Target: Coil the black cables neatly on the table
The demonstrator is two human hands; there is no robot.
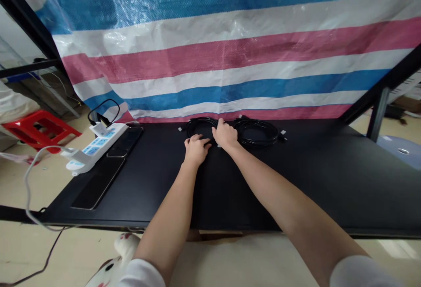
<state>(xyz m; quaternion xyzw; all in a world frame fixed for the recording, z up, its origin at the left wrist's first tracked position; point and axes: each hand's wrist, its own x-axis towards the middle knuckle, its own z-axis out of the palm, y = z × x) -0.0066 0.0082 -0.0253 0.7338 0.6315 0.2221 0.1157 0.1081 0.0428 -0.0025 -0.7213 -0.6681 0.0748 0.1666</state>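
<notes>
Closest to me, a white plush toy [110,266] peeks out below the front edge of the black bench [158,186]. On the bench's left side lie two dark phones [99,182], end to end, beside a white power strip [100,145]. Farther in, the person's left hand [196,150] rests at the near side of the left cable coil [194,124], fingers parted; the right hand [225,134] is curled at that coil's right side (I can't tell whether either grip is closed on cable). Just right of it sits a second black coil [275,133]. Behind everything hangs a striped sheet [223,61].
</notes>
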